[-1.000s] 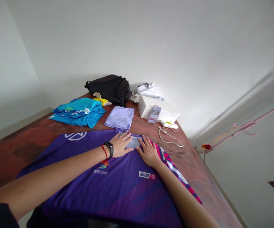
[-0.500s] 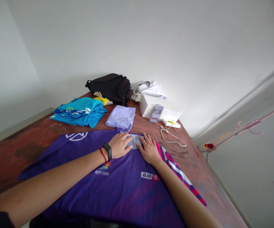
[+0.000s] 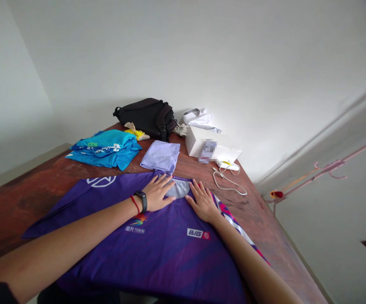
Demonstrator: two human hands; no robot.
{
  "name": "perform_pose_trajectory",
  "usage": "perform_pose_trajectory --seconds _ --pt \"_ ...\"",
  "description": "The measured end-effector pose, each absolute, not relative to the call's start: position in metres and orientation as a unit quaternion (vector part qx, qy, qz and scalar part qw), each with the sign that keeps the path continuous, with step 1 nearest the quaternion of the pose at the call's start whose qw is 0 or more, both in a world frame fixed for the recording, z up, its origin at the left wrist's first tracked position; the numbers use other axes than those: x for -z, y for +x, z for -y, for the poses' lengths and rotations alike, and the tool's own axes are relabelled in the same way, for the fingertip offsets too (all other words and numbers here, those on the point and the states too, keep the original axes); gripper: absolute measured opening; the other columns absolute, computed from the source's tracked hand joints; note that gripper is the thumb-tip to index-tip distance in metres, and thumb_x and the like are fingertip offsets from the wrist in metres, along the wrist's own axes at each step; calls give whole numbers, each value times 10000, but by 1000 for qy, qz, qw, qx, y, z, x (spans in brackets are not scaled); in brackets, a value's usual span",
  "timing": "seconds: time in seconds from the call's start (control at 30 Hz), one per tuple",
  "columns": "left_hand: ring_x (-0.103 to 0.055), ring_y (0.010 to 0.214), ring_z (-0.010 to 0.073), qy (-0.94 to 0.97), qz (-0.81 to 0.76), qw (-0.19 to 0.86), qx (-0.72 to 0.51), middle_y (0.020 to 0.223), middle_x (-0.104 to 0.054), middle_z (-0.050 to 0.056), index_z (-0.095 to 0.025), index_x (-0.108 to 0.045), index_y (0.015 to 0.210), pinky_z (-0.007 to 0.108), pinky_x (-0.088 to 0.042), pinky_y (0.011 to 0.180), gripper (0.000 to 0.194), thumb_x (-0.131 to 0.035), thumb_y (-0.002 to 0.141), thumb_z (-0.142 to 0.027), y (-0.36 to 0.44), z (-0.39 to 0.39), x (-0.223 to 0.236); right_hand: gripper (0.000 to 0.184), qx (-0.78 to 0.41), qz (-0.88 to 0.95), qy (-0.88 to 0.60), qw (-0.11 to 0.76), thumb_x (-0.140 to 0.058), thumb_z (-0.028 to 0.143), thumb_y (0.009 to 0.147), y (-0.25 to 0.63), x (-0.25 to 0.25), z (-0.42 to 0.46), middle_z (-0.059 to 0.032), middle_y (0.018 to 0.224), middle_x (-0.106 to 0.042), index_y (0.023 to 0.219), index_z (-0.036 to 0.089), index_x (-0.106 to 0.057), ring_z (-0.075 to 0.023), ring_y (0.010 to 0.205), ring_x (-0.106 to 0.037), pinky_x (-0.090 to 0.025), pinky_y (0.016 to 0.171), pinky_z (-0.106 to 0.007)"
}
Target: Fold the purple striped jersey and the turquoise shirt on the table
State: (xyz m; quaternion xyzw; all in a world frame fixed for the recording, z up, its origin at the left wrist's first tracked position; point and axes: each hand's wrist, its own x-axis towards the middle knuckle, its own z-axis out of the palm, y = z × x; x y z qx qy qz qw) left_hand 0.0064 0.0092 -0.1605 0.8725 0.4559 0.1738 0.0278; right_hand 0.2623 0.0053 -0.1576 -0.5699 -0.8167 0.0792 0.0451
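Note:
A purple sports shirt (image 3: 157, 249) with white logos lies spread flat on a reddish-brown wooden table (image 3: 18, 198). My left hand (image 3: 157, 192), with a black band and a red string at the wrist, rests flat on the shirt just left of its grey-lined collar (image 3: 178, 188). My right hand (image 3: 203, 202) lies flat on the shirt to the right of the collar, fingers spread. Both hands press on the cloth and hold nothing.
Beyond the shirt lie a folded blue garment (image 3: 107, 148) and a folded lilac cloth (image 3: 161, 155). At the back stand a black bag (image 3: 146, 116), a white box (image 3: 208, 145), white cloth (image 3: 198, 118) and a white cable (image 3: 229, 179). The table's right edge drops off.
My hands have slid slightly apart, away from the collar, and more of its grey lining shows. The shirt's right sleeve edge looks flatter.

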Motion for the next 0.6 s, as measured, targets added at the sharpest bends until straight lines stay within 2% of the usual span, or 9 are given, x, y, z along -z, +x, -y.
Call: perform_pose_trajectory --seconds 0.27,0.43,0.6 --pt "-197 1524 380 874 -467 62 -121 1657 -242 95 -302 -405 1541 664 -150 1184 672 -414 967 -653 5 -9 159 733 -78 820 -565 40 -220 672 1008 269 156 -3 3 1685 -112 1617 266 -181 -267 1561 -62 -133 1246 -537" --pt "-191 1528 369 872 -469 62 -125 1662 -232 90 -310 -399 1542 673 -127 1186 658 -425 969 -633 4 -7 157 715 -78 820 -565 40 -224 659 1012 269 157 -3 9 1686 -106 1616 276 -191 -269 1561 -67 -129 1247 -534" --pt "-155 1531 394 866 -479 66 -127 1673 -194 99 -287 -378 1553 689 -129 1179 702 -442 954 -647 2 -3 157 720 -75 821 -565 38 -220 658 1013 269 156 -3 13 1687 -102 1615 264 -198 -268 1561 -70 -129 1248 -531"
